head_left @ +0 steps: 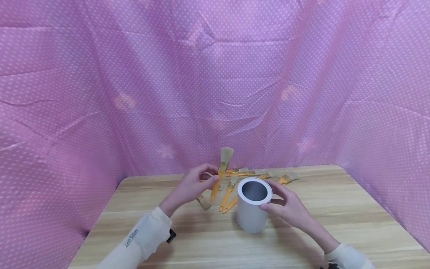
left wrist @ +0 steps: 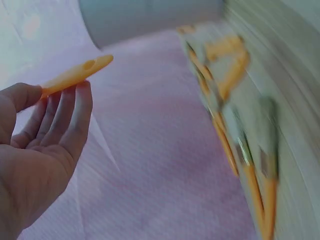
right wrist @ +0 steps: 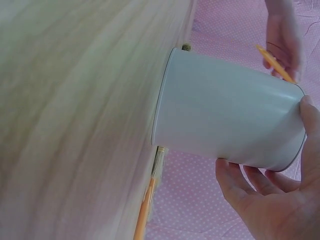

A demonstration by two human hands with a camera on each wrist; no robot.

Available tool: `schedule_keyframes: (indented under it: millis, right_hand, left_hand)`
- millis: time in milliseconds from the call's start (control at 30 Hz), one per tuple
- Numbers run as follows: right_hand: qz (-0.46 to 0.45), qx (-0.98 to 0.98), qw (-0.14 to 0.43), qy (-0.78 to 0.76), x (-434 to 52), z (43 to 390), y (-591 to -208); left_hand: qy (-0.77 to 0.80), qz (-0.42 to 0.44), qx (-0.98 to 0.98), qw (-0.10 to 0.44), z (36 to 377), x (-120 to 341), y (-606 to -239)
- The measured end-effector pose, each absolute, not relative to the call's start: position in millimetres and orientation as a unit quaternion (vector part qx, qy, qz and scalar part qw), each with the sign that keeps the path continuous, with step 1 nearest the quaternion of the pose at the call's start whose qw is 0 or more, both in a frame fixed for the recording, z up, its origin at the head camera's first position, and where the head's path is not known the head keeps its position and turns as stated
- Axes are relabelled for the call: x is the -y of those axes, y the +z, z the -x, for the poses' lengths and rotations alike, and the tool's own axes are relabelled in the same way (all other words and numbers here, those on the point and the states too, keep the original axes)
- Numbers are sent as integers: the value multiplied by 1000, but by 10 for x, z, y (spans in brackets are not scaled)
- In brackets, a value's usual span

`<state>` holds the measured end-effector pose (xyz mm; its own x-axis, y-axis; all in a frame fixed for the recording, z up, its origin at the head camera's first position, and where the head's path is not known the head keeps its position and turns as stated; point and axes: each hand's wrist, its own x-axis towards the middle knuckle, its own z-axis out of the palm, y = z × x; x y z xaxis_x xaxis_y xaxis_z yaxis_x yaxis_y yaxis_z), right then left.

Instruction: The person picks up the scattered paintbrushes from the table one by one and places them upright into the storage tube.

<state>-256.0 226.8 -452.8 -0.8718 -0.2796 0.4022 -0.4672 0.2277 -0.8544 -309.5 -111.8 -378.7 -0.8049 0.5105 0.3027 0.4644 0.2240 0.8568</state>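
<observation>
My left hand (head_left: 199,184) pinches a paintbrush (head_left: 220,175) by its orange handle, above the table and left of the canister. The brush stands nearly upright, pale bristles up and handle end down. In the left wrist view, the thumb and fingertips hold the orange handle (left wrist: 75,77). My right hand (head_left: 288,205) grips a white cylindrical canister (head_left: 252,218) near its rim, thumb at the front and fingers around the right side. The canister stands upright on the table, its mouth open upward, with a grey inside showing.
Several more paintbrushes lie on the wooden table (head_left: 201,243), some behind the canister, such as a brush (head_left: 228,194) to its left and another brush (head_left: 288,178) at the back right. A pink dotted cloth (head_left: 215,93) hangs around the table's back and sides.
</observation>
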Motion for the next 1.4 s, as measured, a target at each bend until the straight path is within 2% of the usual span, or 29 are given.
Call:
schedule_keyframes:
  millis: [300,633,1400]
  right_hand:
    - [-242,777,78,576,-2283,2565,-4518]
    - [-239,779,74,575,-2262,2571,-4515]
    - [-244,781,71,570,-2282,2559,-4530]
  left_hand:
    - [599,-311,-736,40,2981,718,-3699]
    - [689,-279,-668,34,2990,463,-3736]
    - [604,-280,-746,-16,2913,388,-3991]
